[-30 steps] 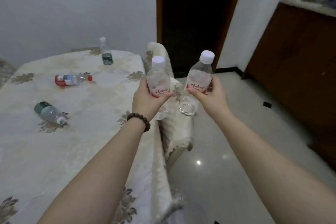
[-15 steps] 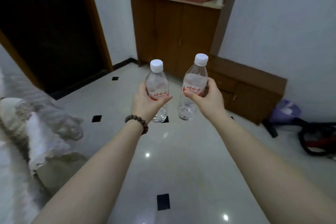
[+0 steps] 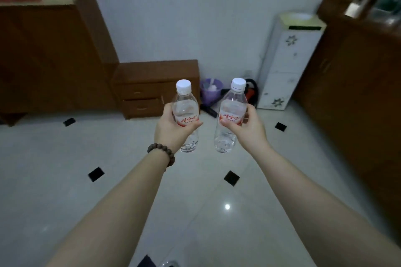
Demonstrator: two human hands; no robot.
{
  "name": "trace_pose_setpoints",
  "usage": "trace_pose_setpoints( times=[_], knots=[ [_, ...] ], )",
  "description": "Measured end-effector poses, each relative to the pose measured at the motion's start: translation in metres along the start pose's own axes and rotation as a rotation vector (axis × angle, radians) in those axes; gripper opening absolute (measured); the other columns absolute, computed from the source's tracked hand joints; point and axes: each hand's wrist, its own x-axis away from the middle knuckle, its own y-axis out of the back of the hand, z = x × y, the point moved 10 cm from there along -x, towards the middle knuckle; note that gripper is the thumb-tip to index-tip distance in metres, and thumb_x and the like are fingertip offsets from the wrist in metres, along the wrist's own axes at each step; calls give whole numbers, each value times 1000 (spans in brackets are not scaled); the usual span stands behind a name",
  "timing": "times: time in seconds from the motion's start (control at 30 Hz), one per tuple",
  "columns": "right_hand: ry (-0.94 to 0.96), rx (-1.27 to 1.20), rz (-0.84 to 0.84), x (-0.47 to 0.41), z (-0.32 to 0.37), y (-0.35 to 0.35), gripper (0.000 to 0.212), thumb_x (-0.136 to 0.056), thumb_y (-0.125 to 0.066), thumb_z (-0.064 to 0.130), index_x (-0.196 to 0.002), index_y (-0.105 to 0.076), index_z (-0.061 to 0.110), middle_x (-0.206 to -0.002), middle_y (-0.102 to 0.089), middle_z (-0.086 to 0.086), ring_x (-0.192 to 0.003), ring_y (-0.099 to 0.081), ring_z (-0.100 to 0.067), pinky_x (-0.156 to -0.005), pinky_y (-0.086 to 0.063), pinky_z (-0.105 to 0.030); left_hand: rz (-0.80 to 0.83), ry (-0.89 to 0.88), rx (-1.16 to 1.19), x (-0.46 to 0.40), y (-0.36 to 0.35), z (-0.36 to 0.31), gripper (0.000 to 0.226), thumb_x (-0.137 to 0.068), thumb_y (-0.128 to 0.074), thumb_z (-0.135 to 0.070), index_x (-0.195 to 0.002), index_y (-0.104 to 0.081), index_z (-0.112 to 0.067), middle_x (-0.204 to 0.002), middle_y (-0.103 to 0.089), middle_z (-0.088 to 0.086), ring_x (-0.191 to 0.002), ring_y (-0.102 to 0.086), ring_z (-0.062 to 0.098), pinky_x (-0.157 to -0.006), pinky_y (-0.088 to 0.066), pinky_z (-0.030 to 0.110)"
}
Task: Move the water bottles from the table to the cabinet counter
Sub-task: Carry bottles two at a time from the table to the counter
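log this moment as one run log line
stage: carrying | left hand: holds left bottle upright | right hand: holds right bottle upright | cabinet counter: upper left, not reached

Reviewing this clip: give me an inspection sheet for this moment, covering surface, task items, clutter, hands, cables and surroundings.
Surface: cabinet counter at upper left, blurred things on it; table not in view.
Task items: left bottle and right bottle, both capped, roughly upright, carried above the tiled floor.
Clutter: purple bin by the wall.
Hands: left hand grips one bottle, right hand the other.
Cables: nothing seen.
Surroundings: low drawer unit, white floor-standing unit.
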Motion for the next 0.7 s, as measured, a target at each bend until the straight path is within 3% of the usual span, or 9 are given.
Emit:
trace_pose_setpoints(
  times=[0.27,0.47,0.57,0.7],
  knots=[
    [-110,49,-302,-16,-50,145,51,-71,-82,32,-112,-51,27,-97,-62,16,-86,-57,5,-68,-43,-15,261,-101,19,-32,-156,-47,55,-63,-88,-34,-102,-49,-32,-93,-60,-22,-89,-59,-5,-75,-49,19],
    [-159,80,-466,-46,-81,213,53,-73,-81,30,-115,-49,27,-96,-58,21,-87,-57,2,-70,-43,-15,414,-142,55,-75,-258,-67,60,-63,-87,-36,-110,-50,-28,-94,-60,-23,-88,-58,-8,-71,-46,12],
    [-188,93,-536,-76,-93,235,58,-73,-80,30,-121,-49,23,-106,-60,11,-91,-57,-4,-70,-43,-16,479,-172,72,-104,-305,-78,60,-63,-87,-36,-110,-51,-27,-98,-62,-17,-93,-62,2,-77,-53,22],
    [-212,105,-607,-122,-100,261,64,-73,-80,32,-127,-47,21,-110,-59,10,-95,-58,-7,-69,-43,-13,550,-188,82,-146,-359,-91,57,-63,-86,-36,-106,-50,-28,-98,-61,-17,-93,-61,4,-82,-55,31]
  ],
)
